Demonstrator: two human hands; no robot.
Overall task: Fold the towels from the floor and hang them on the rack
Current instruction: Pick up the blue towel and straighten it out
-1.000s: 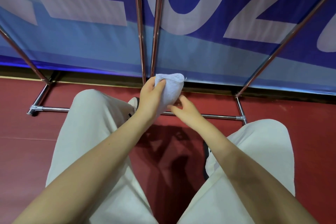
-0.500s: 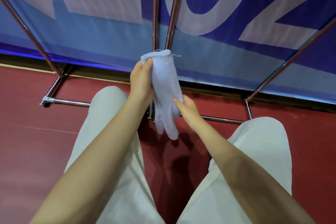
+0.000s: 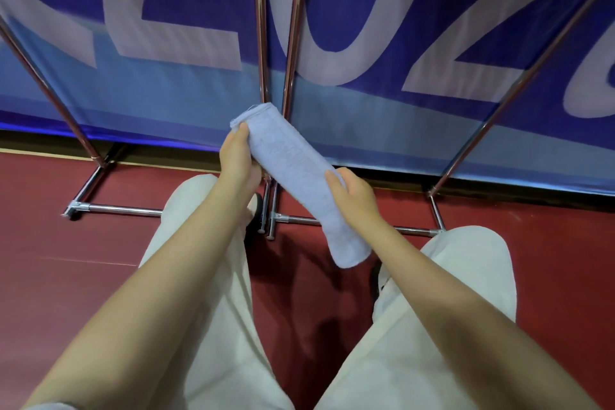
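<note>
The folded towel (image 3: 299, 183) is held in the air before the rack (image 3: 289, 43), its long axis slanting from upper left to lower right. The left hand (image 3: 237, 156) grips the upper end; the right hand (image 3: 353, 197) grips near the middle, so the lower end hangs free.

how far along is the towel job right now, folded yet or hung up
Done: the light blue towel is off the floor and folded into a long narrow strip. In hand: the left hand grips its upper end, and the right hand holds it near the middle, in front of the metal rack. Left: it is not yet draped over any bar. Whether other towels remain cannot be seen.
</note>
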